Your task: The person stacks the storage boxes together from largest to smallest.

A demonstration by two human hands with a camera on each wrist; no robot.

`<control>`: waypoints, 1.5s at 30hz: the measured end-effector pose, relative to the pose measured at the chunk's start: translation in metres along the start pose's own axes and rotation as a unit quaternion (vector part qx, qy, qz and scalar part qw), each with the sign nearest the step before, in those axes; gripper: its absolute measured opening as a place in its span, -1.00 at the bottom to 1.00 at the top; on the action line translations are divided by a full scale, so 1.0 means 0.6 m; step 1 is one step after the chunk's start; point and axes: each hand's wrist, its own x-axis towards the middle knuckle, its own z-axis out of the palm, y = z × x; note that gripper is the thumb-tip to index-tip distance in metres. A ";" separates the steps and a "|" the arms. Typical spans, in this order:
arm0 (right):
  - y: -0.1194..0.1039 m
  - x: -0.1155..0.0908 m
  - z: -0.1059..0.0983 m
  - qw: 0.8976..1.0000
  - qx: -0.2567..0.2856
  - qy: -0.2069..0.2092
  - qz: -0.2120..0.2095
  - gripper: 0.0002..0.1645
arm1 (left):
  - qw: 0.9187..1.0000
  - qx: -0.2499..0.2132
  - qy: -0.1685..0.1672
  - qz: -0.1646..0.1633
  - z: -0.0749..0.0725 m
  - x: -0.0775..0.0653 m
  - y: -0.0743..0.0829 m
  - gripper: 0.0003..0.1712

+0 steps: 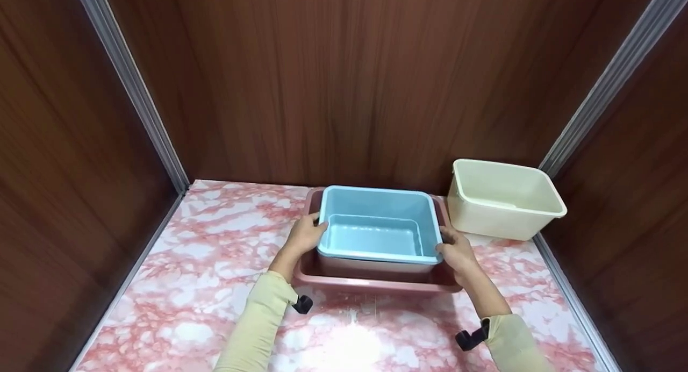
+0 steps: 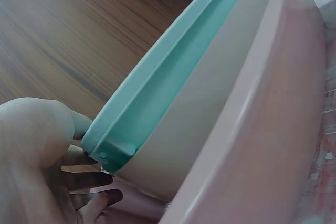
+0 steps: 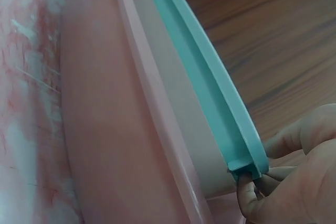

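Note:
A light-blue rectangular plastic bin (image 1: 376,204) sits at the centre of the head view, nested in a pale bin (image 1: 371,265). Around both is a larger dusty-pink tub (image 1: 376,284). My left hand (image 1: 307,233) grips the blue bin's left end, thumb over the rim and fingers beneath it. At the opposite end my right hand (image 1: 456,249) holds the rim the same way. Both wrist views show the blue rim (image 2: 147,77) standing above the pale wall, with fingers (image 3: 245,195) curled under its corner. Most of the pale bin is hidden.
To the right of the tub, by the back corner, stands a cream bin (image 1: 497,220), upright. The table (image 1: 215,254) has a red-and-white marbled surface. Dark wood-grain panels (image 1: 322,92) with metal edge strips enclose the back and both sides.

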 end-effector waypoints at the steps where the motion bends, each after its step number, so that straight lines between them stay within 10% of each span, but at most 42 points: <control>1: 0.000 0.001 0.000 1.000 -0.004 0.002 0.001 -0.21 | 1.000 0.002 0.001 -0.001 0.002 -0.001 -0.001 -0.47; 9: 0.009 0.001 0.004 1.000 -0.004 0.002 -0.011 -0.26 | 1.000 -0.011 0.015 -0.014 0.013 -0.017 -0.017 -0.45; 17: 0.034 -0.005 0.013 0.995 -0.037 0.050 -0.084 -0.39 | 0.994 -0.008 0.056 0.093 0.030 -0.046 -0.029 -0.41; 28: 0.073 -0.019 0.015 0.946 -0.144 0.122 -0.265 -0.52 | 0.987 0.088 0.061 0.121 0.045 -0.057 -0.030 -0.52; 45: 0.086 -0.017 0.039 0.930 -0.151 0.202 -0.267 -0.60 | 0.988 0.102 0.063 0.098 0.044 -0.068 -0.043 -0.53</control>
